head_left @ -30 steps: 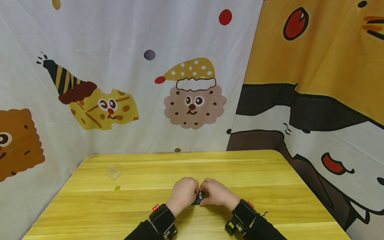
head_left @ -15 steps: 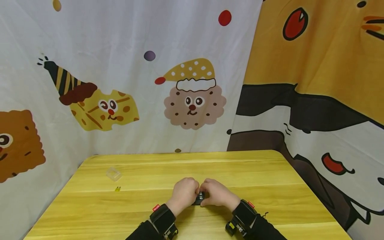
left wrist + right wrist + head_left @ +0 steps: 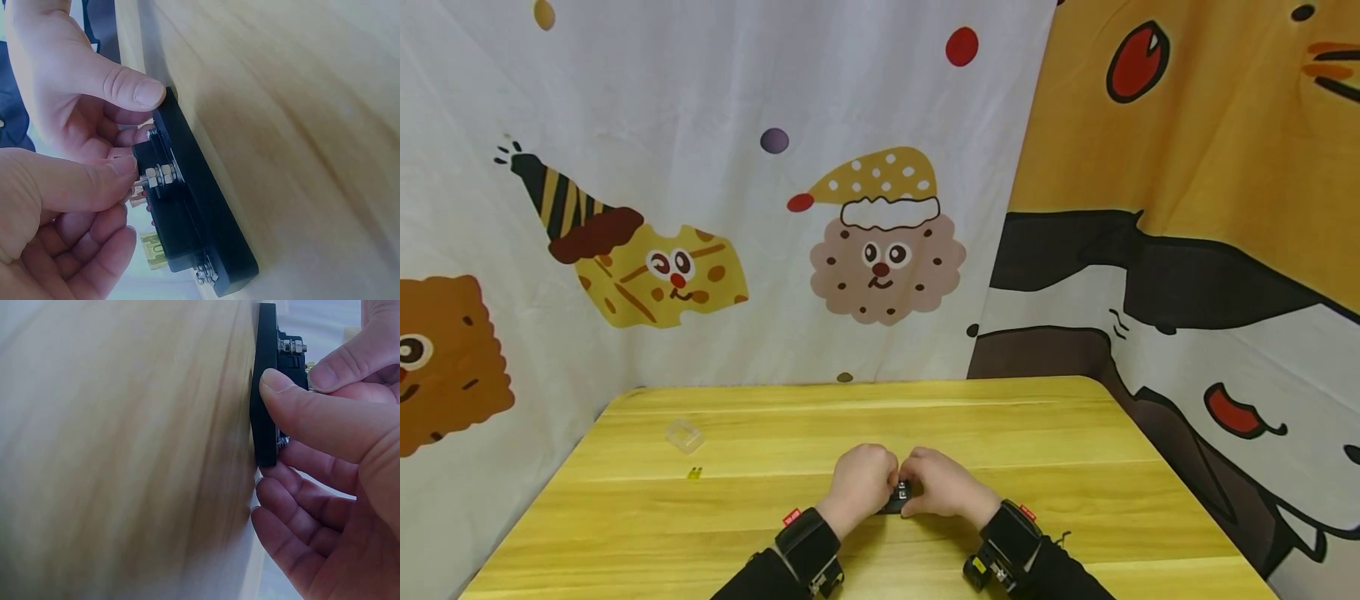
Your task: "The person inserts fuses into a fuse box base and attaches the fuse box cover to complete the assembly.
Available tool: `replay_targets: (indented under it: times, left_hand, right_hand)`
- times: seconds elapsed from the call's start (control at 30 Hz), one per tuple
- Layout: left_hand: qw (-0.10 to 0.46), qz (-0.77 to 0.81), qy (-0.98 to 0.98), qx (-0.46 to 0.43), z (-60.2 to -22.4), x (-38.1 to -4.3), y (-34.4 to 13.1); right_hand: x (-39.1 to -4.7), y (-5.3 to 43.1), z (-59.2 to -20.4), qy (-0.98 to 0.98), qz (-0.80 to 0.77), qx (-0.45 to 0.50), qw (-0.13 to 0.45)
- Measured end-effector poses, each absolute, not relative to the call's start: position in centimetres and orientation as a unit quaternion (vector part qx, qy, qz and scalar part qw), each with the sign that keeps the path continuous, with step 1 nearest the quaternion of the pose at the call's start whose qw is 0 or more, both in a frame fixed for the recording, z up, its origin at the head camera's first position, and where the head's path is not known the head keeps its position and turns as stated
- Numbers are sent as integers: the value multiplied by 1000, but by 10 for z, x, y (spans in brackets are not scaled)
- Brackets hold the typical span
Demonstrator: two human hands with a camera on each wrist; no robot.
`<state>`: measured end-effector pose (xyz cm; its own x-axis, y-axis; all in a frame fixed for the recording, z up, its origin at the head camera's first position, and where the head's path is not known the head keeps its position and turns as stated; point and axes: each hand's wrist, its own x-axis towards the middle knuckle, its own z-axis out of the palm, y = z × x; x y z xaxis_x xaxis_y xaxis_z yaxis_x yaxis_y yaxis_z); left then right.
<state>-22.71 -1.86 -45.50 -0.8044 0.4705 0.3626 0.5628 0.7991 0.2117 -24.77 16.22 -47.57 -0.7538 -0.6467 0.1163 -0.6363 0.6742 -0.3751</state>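
A flat black base (image 3: 209,212) stands on the table, carrying a smaller black block (image 3: 174,231) with metal bolts and nuts (image 3: 161,175) at its side. A yellow see-through piece (image 3: 154,251) sticks out of the block. My left hand (image 3: 861,483) pinches a small pinkish piece (image 3: 137,197) against the block between thumb and fingers; most of it is hidden. My right hand (image 3: 946,485) grips one end of the base, its thumb (image 3: 282,394) lying on the base's edge and the fingers curled by the end. From the head view, both hands cover much of the block.
A clear plastic box (image 3: 685,435) lies at the back left of the wooden table (image 3: 760,417). Close in front of it are small yellow pieces (image 3: 695,472). Printed cloth (image 3: 880,100) hangs behind and to the right of the table.
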Motion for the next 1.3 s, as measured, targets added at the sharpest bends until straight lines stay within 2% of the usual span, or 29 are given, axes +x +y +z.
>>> replay_targets:
  times: [0.47,0.97,1.13,1.3]
  left_hand:
    - [141,-156,-938,-274,-456,-228,-18]
    - [105,-193,-939,-264,-455,-228,-21]
    - [93,-213,-938,-256,-456,-226,-29]
    - [102,-228,-937,-244,-451,-226,-47]
  right_hand:
    - [-248,163,-477,915,-203,-348,18]
    - [-245,162,-472,912,-208,-352,15]
    - [-245,162,-473,912,-209,-352,16]
    - [-245,161,-474,914,-204,-351,9]
